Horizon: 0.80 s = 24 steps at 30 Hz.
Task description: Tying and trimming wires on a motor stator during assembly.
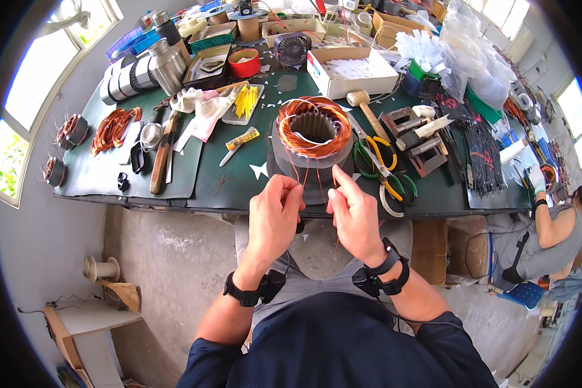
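A motor stator [313, 150] with a thick ring of copper windings on top stands upright near the front edge of the green bench. Thin copper wires [306, 177] run down from its near side toward me. My left hand [275, 213] is closed in a pinch on copper wire, just in front of the stator's left side. Opposite it, my right hand [355, 216] pinches another copper wire, with a loose end hanging below the fingers. Scissors and pliers with green and yellow handles [390, 161] lie right of the stator.
A wooden mallet [368, 113] and metal fixtures [427, 152] lie to the right. Behind stands a white box [352, 71] of paper slips. At left are copper coils [115, 129], a wooden-handled tool [164, 152] and a yellow-handled knife [241, 140]. A co-worker [543, 233] sits far right.
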### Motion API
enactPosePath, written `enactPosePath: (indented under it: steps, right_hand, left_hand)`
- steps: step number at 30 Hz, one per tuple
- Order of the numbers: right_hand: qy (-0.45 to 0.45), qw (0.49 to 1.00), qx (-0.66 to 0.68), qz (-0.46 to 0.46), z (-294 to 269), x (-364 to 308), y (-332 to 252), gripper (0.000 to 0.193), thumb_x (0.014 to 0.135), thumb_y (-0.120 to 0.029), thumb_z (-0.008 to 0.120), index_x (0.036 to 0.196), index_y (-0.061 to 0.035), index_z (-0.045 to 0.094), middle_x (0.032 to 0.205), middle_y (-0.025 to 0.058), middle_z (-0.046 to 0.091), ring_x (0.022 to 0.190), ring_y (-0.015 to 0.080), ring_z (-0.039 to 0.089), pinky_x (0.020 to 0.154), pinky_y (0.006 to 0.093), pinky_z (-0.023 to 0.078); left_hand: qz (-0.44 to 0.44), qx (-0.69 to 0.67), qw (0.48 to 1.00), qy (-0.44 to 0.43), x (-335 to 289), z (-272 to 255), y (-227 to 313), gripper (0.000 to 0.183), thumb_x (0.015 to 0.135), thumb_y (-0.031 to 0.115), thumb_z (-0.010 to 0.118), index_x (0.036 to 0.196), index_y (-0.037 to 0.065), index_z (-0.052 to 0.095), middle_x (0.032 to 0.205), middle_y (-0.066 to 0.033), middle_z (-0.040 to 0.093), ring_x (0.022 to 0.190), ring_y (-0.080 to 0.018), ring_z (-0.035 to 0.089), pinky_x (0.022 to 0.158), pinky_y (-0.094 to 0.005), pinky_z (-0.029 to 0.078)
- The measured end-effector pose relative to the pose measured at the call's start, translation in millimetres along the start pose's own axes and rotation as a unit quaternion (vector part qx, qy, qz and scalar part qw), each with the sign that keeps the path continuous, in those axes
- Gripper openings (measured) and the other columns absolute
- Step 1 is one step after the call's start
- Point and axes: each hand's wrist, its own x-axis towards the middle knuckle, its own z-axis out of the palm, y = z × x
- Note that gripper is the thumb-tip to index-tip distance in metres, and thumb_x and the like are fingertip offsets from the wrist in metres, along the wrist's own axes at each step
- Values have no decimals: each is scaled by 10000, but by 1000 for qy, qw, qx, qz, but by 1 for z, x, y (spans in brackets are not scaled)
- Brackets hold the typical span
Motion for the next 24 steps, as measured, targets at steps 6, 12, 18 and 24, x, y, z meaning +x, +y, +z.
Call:
enactPosePath:
  steps: [6,12,18,24]
  right_hand:
    - [-45,999,14,-7,7,-9,-4,467,1001,-42,571,1452,44,485,824,239,665,664,336,663,633,380,515]
    - [-77,996,30,-14,9,-14,-6,509,1020,-65,540,1505,35,421,774,211,638,692,369,663,664,378,525]
    - [-91,994,62,-11,11,-31,-4,514,1028,-76,538,1511,41,408,776,177,650,675,310,661,669,360,525]
    - [-106,991,75,-18,11,-36,-1,500,1032,-98,552,1500,33,435,765,148,650,659,260,660,662,346,526]
  left_hand:
    - [19,-4,1000,0,-11,4,-2,123,993,77,593,1058,-9,653,660,-22,628,553,-50,546,520,-237,436]
    - [-7,-18,1000,-16,-20,4,0,138,1002,72,590,1080,-10,668,662,-10,631,572,-47,557,519,-231,439]
    - [-101,-174,977,-71,-39,4,-7,145,1025,91,593,990,-36,654,775,-42,683,675,-72,634,619,-235,530]
    - [-97,-203,968,-109,-46,-1,-10,168,1043,115,573,993,-28,645,792,-39,681,680,-84,644,656,-248,546]
